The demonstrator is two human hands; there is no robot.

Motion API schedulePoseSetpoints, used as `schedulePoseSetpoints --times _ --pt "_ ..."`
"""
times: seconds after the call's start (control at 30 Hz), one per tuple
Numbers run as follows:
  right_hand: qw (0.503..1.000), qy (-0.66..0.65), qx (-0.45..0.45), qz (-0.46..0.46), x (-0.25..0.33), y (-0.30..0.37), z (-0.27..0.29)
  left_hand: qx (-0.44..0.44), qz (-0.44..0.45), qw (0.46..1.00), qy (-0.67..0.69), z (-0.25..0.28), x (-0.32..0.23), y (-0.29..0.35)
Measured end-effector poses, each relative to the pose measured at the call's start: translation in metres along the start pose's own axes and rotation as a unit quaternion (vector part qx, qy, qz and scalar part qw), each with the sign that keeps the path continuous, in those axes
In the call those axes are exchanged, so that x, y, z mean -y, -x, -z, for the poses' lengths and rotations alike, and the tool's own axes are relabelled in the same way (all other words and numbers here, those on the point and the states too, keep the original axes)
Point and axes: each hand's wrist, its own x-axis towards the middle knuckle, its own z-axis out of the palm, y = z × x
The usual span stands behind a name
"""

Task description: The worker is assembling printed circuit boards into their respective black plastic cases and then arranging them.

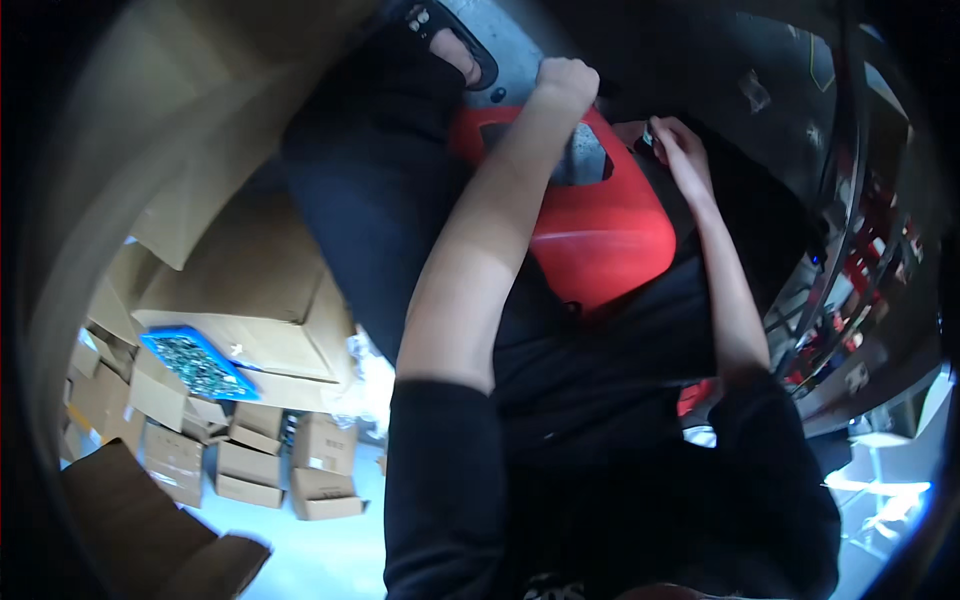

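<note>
A red plastic shell [605, 235] with a large cut-out rests across my dark-trousered lap. My left hand [569, 82] is closed in a fist at the shell's far rim, its forearm crossing above the cut-out. What its fingers hold, if anything, is hidden; something dark shows just beside the knuckles. At the shell's right side my right hand [682, 152] has its fingers bent together around a small dark piece with a pale patch [648, 135]. That piece is too small to name.
To the left stand a large cardboard box [240, 290] and a blue tray [245, 392] full of small shiny parts. Several open cartons [248, 470] lie beyond. A rack with red items [880, 260] is at the right. A sandaled foot [458, 55] shows at the top.
</note>
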Motion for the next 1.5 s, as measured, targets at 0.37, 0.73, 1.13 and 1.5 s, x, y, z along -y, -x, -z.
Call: schedulePoseSetpoints --times 0.37,0.73,1.13,1.5 --pt "0.967 -0.186 -0.173 -0.008 -0.05 0.12 0.056 -0.114 -0.038 0.992 -0.028 -0.188 -0.005 -0.196" --pt "0.975 -0.193 -0.106 -0.02 -0.035 0.132 0.032 0.002 0.038 0.997 0.06 -0.221 -0.001 -0.236" --pt "0.9 -0.406 -0.011 0.158 0.069 0.09 0.043 -0.042 0.041 0.941 0.333 -0.054 0.013 -0.122" --pt "0.894 -0.317 0.076 0.309 0.144 0.177 0.066 -0.155 -0.041 0.604 0.781 0.06 -0.096 0.156"
